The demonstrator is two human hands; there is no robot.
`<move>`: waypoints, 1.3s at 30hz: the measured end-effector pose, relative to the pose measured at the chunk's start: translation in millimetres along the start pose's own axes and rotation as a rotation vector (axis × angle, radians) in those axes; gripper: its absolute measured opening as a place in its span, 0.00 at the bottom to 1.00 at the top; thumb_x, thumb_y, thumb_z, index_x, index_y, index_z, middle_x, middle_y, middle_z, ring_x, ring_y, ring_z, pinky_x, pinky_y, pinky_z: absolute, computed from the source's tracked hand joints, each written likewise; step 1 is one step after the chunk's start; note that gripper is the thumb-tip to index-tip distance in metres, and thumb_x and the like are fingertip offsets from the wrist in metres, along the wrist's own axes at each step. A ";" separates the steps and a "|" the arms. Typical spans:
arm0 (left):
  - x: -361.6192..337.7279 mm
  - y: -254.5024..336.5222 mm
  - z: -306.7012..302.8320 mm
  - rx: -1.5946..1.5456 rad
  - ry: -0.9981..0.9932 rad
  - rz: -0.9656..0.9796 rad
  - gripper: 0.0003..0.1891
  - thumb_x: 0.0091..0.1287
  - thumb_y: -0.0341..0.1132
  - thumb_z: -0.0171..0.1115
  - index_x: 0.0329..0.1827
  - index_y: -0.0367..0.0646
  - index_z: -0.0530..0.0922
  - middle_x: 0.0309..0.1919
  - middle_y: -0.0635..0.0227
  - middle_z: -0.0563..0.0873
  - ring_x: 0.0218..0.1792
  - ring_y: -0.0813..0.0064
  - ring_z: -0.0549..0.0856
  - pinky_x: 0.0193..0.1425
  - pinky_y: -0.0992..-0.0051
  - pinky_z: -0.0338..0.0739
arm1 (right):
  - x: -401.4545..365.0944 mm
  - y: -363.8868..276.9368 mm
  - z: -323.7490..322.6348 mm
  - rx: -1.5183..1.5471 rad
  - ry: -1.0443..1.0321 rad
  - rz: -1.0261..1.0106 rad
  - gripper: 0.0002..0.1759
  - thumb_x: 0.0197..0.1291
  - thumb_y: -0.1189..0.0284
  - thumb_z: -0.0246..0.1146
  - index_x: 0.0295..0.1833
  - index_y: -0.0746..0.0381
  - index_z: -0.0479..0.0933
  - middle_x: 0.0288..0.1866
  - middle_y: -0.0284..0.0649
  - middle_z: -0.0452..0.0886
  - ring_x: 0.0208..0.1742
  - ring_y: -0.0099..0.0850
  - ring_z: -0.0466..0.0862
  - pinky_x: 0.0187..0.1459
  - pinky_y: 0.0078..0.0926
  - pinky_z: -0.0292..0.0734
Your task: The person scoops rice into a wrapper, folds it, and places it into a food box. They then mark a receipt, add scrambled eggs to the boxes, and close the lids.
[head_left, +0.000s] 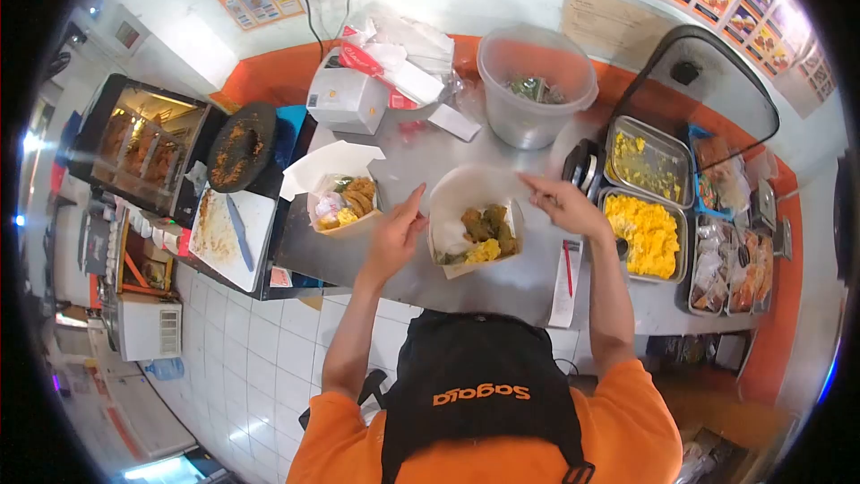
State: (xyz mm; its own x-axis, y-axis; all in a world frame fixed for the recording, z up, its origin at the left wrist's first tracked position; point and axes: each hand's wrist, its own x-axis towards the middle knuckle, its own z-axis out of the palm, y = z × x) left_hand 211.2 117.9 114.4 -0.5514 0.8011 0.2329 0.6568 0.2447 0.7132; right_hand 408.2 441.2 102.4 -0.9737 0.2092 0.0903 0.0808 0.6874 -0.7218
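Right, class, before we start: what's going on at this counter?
A person in an orange shirt and black apron stands at a steel counter. Their left hand and right hand are at either side of an open paper food box holding fried pieces and something yellow. Whether they grip it is unclear. A second filled box sits to its left, trays of yellow food to the right, and a clear tub behind.

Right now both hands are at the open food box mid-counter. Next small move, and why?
Probably fold the lid down over the box. The box already holds fried pieces and a yellow side, and the lid stands open behind the food. The left hand and right hand flank the lid, and neither holds anything.
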 end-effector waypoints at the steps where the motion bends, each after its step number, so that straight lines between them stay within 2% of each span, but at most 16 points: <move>1: 4.9 -7.0 7.6 -0.096 -0.029 0.010 0.29 0.76 0.21 0.60 0.80 0.43 0.74 0.54 0.56 0.90 0.47 0.64 0.89 0.52 0.66 0.83 | 10.7 -2.7 -6.9 0.139 -0.217 0.041 0.39 0.72 0.73 0.68 0.86 0.55 0.64 0.49 0.53 0.89 0.51 0.41 0.88 0.55 0.39 0.81; 2: 9.4 -22.7 21.1 -0.190 -0.051 0.018 0.27 0.77 0.23 0.61 0.79 0.43 0.74 0.53 0.59 0.90 0.45 0.69 0.89 0.51 0.67 0.83 | 11.5 7.2 -1.0 0.085 -0.208 -0.058 0.41 0.71 0.76 0.69 0.87 0.48 0.64 0.43 0.48 0.88 0.43 0.33 0.86 0.50 0.34 0.81; 5: 24.6 -11.5 39.7 -0.427 0.048 -0.059 0.22 0.79 0.27 0.63 0.75 0.42 0.76 0.48 0.64 0.90 0.41 0.78 0.86 0.47 0.71 0.81 | 24.5 -24.2 -3.1 0.405 -0.279 0.127 0.38 0.71 0.76 0.70 0.84 0.52 0.69 0.42 0.46 0.89 0.40 0.30 0.86 0.46 0.32 0.81; 6: 30.0 -3.9 46.2 -0.498 0.102 -0.099 0.20 0.79 0.28 0.63 0.73 0.41 0.77 0.47 0.65 0.90 0.40 0.80 0.85 0.46 0.72 0.81 | 29.5 -21.3 7.8 0.426 -0.181 0.131 0.30 0.69 0.76 0.71 0.76 0.55 0.78 0.38 0.43 0.90 0.35 0.29 0.85 0.42 0.31 0.81; 9: 34.0 -64.4 107.4 -0.414 0.358 -0.293 0.16 0.79 0.28 0.63 0.68 0.39 0.80 0.44 0.65 0.88 0.38 0.81 0.83 0.46 0.74 0.80 | 46.1 -10.2 56.2 0.229 0.244 -0.004 0.22 0.69 0.74 0.73 0.68 0.60 0.83 0.34 0.42 0.89 0.32 0.27 0.85 0.39 0.30 0.81; 10: 42.0 -14.7 83.6 -0.253 0.338 -0.418 0.16 0.78 0.27 0.63 0.66 0.38 0.83 0.45 0.63 0.89 0.41 0.82 0.85 0.46 0.76 0.79 | 50.3 -19.0 67.4 0.223 0.379 0.075 0.16 0.69 0.73 0.73 0.59 0.64 0.86 0.33 0.42 0.89 0.31 0.25 0.85 0.39 0.28 0.81; 13: 34.5 -8.8 70.9 -0.302 0.383 -0.292 0.17 0.77 0.28 0.63 0.67 0.38 0.84 0.52 0.58 0.91 0.47 0.80 0.87 0.50 0.75 0.82 | 42.4 -25.0 62.4 0.203 0.427 0.357 0.13 0.70 0.73 0.72 0.57 0.65 0.87 0.42 0.43 0.92 0.37 0.26 0.88 0.43 0.27 0.82; 14: 28.7 -12.2 61.9 -0.266 0.325 -0.202 0.17 0.75 0.26 0.64 0.66 0.39 0.85 0.52 0.57 0.91 0.44 0.78 0.87 0.47 0.74 0.81 | 37.1 -14.3 64.9 0.534 0.475 0.264 0.13 0.65 0.74 0.74 0.54 0.65 0.89 0.54 0.46 0.92 0.50 0.32 0.90 0.54 0.29 0.84; 16: 15.2 -23.2 35.5 -0.199 0.207 -0.017 0.19 0.71 0.22 0.64 0.65 0.40 0.86 0.50 0.53 0.92 0.38 0.74 0.87 0.41 0.72 0.80 | 20.6 3.1 42.0 0.604 0.241 0.154 0.16 0.61 0.76 0.75 0.56 0.63 0.90 0.60 0.49 0.90 0.59 0.36 0.89 0.62 0.31 0.82; 19: -8.3 -21.5 8.1 -0.217 -0.114 -0.050 0.19 0.68 0.18 0.64 0.61 0.38 0.88 0.60 0.48 0.90 0.49 0.69 0.91 0.53 0.72 0.84 | -3.0 5.6 16.3 0.539 -0.053 0.091 0.22 0.55 0.80 0.76 0.57 0.55 0.92 0.70 0.53 0.85 0.72 0.40 0.83 0.73 0.33 0.76; 22: -25.0 -28.0 23.1 -0.315 -0.317 -0.396 0.28 0.67 0.13 0.65 0.70 0.41 0.83 0.68 0.58 0.87 0.71 0.69 0.83 0.76 0.70 0.76 | -19.0 8.6 25.3 0.482 -0.178 0.100 0.26 0.53 0.82 0.77 0.59 0.55 0.91 0.70 0.50 0.86 0.69 0.35 0.86 0.70 0.29 0.77; 25: -21.0 -35.8 31.5 -0.760 -0.183 -0.335 0.29 0.68 0.15 0.66 0.73 0.41 0.80 0.67 0.56 0.88 0.71 0.66 0.84 0.77 0.67 0.78 | -19.6 10.5 33.7 0.727 -0.236 0.377 0.27 0.52 0.92 0.72 0.60 0.66 0.89 0.71 0.49 0.85 0.77 0.35 0.79 0.75 0.29 0.74; 29: -8.0 -32.5 2.8 -0.767 -0.375 -0.463 0.33 0.69 0.13 0.63 0.78 0.40 0.74 0.74 0.59 0.82 0.72 0.66 0.83 0.78 0.66 0.77 | -15.8 -1.3 20.4 0.813 -0.184 0.330 0.25 0.59 0.90 0.71 0.64 0.69 0.86 0.64 0.44 0.88 0.66 0.30 0.85 0.72 0.31 0.79; 31: -6.4 -28.6 -3.7 -0.737 -0.421 -0.519 0.33 0.69 0.12 0.63 0.79 0.39 0.73 0.73 0.59 0.83 0.72 0.66 0.82 0.77 0.65 0.79 | -15.0 -0.3 18.3 0.766 -0.219 0.233 0.25 0.63 0.89 0.70 0.67 0.67 0.82 0.63 0.41 0.87 0.68 0.31 0.85 0.70 0.30 0.80; 34: -16.8 -41.1 10.2 -0.863 -0.323 -0.534 0.33 0.66 0.13 0.66 0.77 0.38 0.77 0.67 0.57 0.87 0.69 0.66 0.85 0.71 0.65 0.83 | -15.8 4.6 22.4 0.557 -0.253 0.122 0.25 0.65 0.86 0.70 0.67 0.65 0.80 0.63 0.41 0.87 0.70 0.34 0.85 0.69 0.32 0.81; 39: -28.5 -49.0 22.1 -0.635 -0.306 -0.597 0.25 0.63 0.19 0.74 0.65 0.38 0.87 0.60 0.55 0.92 0.62 0.65 0.89 0.69 0.66 0.85 | -22.5 -2.3 24.3 0.354 -0.259 0.032 0.22 0.66 0.82 0.70 0.64 0.61 0.80 0.67 0.44 0.84 0.70 0.44 0.85 0.70 0.37 0.81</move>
State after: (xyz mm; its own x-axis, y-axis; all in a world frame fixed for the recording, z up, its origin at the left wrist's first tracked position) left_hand 206.1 95.2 58.2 -0.4885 0.7699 -0.4107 -0.1478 0.3908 0.9085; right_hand 424.7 418.0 85.3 -0.9968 0.0141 -0.0782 0.0775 0.3935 -0.9160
